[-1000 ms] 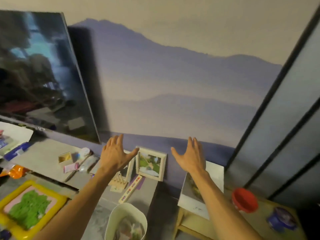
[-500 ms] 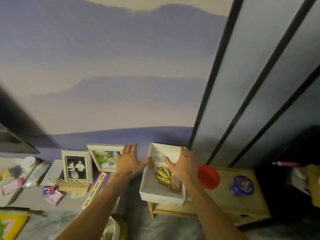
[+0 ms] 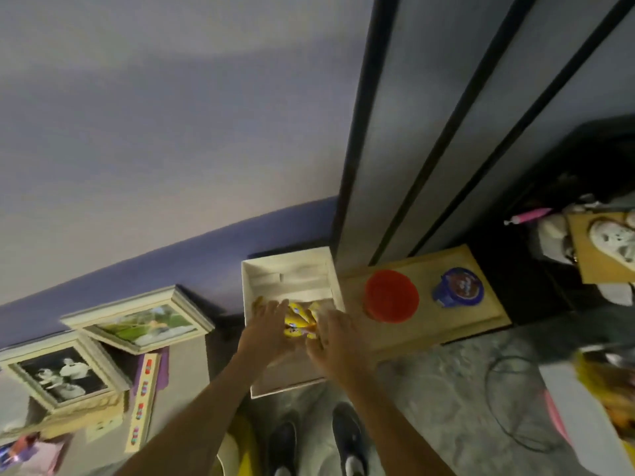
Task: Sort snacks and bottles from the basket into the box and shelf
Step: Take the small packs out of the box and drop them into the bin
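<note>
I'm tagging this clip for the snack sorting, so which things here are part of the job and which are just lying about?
Part of the job:
white box
yellow snack packets inside it
left hand and right hand, both reaching into the box

Lying about:
two picture frames
red cup
blue-lidded tub
wooden table

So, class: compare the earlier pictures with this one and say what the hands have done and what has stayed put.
Both hands came down from open air into the white box; the left hand and right hand now close around the yellow snack packets. The red cup and blue tub stayed on the wooden shelf.
</note>
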Available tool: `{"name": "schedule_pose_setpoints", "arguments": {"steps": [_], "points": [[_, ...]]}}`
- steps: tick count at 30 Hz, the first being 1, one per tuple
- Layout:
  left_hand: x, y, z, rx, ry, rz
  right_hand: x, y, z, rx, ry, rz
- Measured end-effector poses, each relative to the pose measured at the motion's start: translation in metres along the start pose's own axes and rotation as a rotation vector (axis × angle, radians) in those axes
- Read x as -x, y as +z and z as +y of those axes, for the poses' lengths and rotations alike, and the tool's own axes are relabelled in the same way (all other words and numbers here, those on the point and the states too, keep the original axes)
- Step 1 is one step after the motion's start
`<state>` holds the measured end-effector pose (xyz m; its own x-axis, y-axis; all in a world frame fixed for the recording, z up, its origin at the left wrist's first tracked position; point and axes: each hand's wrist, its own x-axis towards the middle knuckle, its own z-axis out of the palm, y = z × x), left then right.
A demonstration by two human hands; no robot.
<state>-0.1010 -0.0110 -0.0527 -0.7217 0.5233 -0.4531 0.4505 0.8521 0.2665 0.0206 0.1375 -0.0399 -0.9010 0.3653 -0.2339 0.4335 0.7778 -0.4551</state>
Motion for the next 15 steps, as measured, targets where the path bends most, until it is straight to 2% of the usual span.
{"name": "schedule_pose_setpoints", "arguments": {"steps": [3, 7, 10, 15], "points": [[-0.034, 0.018, -0.013, -0.106, 0.098, -0.039, -0.012, 0.023, 0.000, -0.032, 0.031, 0.007], [-0.055, 0.028, -0.012, -0.092, 0.199, -0.136, -0.023, 0.040, 0.004, -0.056, 0.149, -0.061], [-0.061, 0.038, -0.012, -0.146, 0.229, -0.146, -0.026, 0.047, 0.007, -0.078, 0.244, -0.112], [-0.066, 0.052, -0.015, -0.189, 0.193, -0.094, -0.034, 0.064, 0.013, -0.168, 0.334, 0.036]]}}
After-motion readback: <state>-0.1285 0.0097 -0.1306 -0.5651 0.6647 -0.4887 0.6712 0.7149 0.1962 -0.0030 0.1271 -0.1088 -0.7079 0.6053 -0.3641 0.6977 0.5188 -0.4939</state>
